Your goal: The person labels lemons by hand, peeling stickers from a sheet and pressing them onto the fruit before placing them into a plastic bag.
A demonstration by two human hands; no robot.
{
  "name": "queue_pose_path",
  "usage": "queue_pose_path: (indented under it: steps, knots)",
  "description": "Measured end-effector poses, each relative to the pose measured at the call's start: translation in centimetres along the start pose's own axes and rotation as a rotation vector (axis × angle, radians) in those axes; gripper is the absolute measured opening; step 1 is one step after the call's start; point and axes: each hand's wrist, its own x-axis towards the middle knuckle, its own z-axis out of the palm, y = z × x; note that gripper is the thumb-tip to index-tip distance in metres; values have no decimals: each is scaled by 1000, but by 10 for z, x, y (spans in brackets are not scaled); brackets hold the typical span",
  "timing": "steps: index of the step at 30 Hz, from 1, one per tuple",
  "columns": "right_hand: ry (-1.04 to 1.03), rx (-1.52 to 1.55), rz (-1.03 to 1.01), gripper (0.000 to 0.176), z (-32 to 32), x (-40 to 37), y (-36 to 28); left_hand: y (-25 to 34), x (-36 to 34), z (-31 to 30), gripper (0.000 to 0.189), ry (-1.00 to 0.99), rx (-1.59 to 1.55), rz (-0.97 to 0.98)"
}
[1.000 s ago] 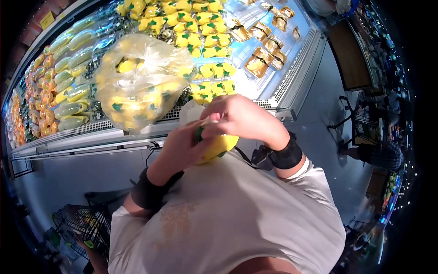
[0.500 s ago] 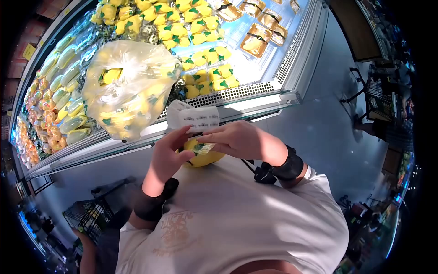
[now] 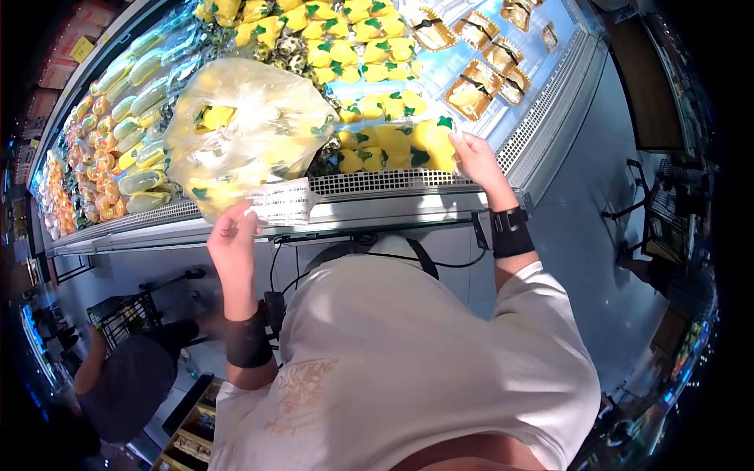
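My left hand (image 3: 232,239) is closed, pinching the lower left corner of a white sheet of barcode labels (image 3: 289,206) in front of the case edge. Out to the right, my right hand (image 3: 481,163) grips the right side of a yellow pack with green leaf shapes (image 3: 433,145), held at the front of the chilled display. Its fingers are partly hidden behind the pack. Similar yellow packs (image 3: 334,59) lie in rows behind it. A large clear plastic bag (image 3: 251,125) with more yellow packs rests beside them, just beyond my left hand.
Wrapped long green vegetables (image 3: 145,98) and orange round produce (image 3: 100,161) fill the left of the case. Brown trays (image 3: 475,86) lie at the right. A perforated front rail (image 3: 393,182) edges the case. A person (image 3: 129,385) and a shopping cart (image 3: 126,318) are behind at left.
My hands have moved apart from in front of my chest. The left carries the label sheet left; the right has taken the yellow pack forward and right over the display.
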Motion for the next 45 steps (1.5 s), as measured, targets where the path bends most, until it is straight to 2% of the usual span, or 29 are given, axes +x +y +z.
queue_pose_path:
  steps: [2,6,9,11,14,16,17,21,24,26,28,29,31,35,38,40,42,44,45]
  knots:
    - [52,-79,20,36,2,39,27,-6,-7,3,18,11,0,34]
    - [-8,-31,127,35,20,92,64,-12,-23,2,20,68,61,-3]
    - [-143,460,332,29,45,113,75,-21,-31,-3,19,118,88,-17]
    - [-197,397,320,30,65,145,119,-20,-38,-3,19,165,109,-57]
    - [-237,219,277,31,87,164,131,-24,-44,-5,20,221,90,-55]
    - [-274,-389,-46,28,103,181,155,-32,-42,-7,20,221,74,-43]
    - [-339,-736,-323,37,108,194,179,-36,-43,-9,20,212,56,-34]
    - [-343,-714,-347,46,119,198,192,-37,-41,-16,20,253,64,-24]
    - [-394,-837,-527,30,102,206,197,-35,-34,-25,18,277,-29,-1]
    - [-395,-729,-507,27,94,203,189,-39,-23,-37,16,295,-122,23]
    - [-497,-413,54,37,89,190,169,-44,-7,-44,16,390,-161,20]
    - [-505,-417,54,37,95,181,166,-45,-1,-47,16,397,-161,16]
    - [-394,-91,235,46,106,170,168,-40,13,-49,16,389,-233,49]
    - [-460,-117,290,46,112,162,159,-31,42,-57,17,324,-325,82]
    - [-608,-228,346,39,105,163,144,-30,61,-66,18,307,-383,128]
    - [-633,-229,373,38,112,167,162,-24,67,-65,18,326,-394,135]
    - [-586,-236,301,34,128,171,179,-25,69,-64,19,326,-406,142]
    - [-523,-977,-586,29,138,172,184,-30,72,-64,19,295,-390,124]
    - [-629,-1165,-397,28,144,178,190,-31,71,-61,19,288,-391,124]
